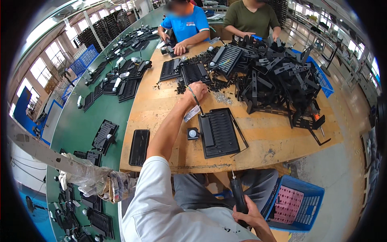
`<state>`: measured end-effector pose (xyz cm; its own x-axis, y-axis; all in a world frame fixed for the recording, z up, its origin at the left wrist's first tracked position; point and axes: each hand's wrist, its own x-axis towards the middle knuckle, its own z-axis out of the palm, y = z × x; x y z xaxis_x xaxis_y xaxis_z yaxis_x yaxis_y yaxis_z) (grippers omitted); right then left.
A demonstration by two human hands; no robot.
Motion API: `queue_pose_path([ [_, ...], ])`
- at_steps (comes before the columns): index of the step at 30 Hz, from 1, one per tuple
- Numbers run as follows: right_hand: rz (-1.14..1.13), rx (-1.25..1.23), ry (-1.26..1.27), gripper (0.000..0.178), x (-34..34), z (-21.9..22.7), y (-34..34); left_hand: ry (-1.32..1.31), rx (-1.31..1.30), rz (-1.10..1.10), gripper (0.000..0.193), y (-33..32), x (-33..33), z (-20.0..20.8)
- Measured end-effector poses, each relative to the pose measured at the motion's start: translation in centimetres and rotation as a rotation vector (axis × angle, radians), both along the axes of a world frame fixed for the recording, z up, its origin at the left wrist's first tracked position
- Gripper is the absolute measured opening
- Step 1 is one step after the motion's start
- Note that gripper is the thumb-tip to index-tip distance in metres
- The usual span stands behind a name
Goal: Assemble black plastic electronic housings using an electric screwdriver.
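Left hand: your left hand (196,91) reaches out toward 12 o'clock across the wooden workbench (161,105), fingers pinched together on a thin cable (196,101) that runs down to the housing below it.
Right hand: your right hand (250,213) sits low at 5 o'clock, below the bench edge, fingers wrapped tight around one black electric screwdriver (238,194), its bit pointing up.
Housing in work: one black ribbed floodlight housing (219,132) lies flat at bench centre, with one small round sensor (193,133) just beside its 9 o'clock edge and a thin wire bracket along its right side.
Flat panel: one black rectangular panel (139,147) lies at 8 o'clock from the housing, well apart from it.
Screws: a loose heap of small black screws (217,84) lies just beyond your left hand; too many to count.
Brackets: a tangled pile of black metal brackets (278,76) fills the 1 o'clock quarter; no count possible.
Crate: one blue plastic crate (296,203) stands beside your right hand at 4 o'clock.
Conveyor: a green belt (76,129) at 9 o'clock carries many more housings.
Co-workers: two people (189,26) work at the far end, 12 o'clock.
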<state>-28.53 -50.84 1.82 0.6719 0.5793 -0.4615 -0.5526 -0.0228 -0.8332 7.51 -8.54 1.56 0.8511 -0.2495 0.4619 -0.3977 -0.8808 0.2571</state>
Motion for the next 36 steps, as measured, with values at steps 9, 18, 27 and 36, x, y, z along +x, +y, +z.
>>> queue_pose_path([
  [9, 0.035, 0.016, -0.039, 0.065, 0.3, 0.3, 0.0, -0.061, -0.966, 0.200, 0.009, 3.8, -8.1, 1.6],
  [18, 0.105, -0.072, -0.438, 0.043, 4.0, 0.8, 2.6, 0.123, -1.428, -0.055, 0.014, -6.6, -24.9, 5.9],
  [27, 0.089, -0.159, -0.523, 0.050, 4.2, 2.1, 4.1, 0.406, -1.952, -0.205, 0.016, -14.2, -29.3, 2.7],
  [36, 0.120, -0.197, -0.556, 0.065, 3.6, 1.8, 4.3, 0.497, -2.069, -0.248, 0.020, -15.2, -29.8, 1.4],
])
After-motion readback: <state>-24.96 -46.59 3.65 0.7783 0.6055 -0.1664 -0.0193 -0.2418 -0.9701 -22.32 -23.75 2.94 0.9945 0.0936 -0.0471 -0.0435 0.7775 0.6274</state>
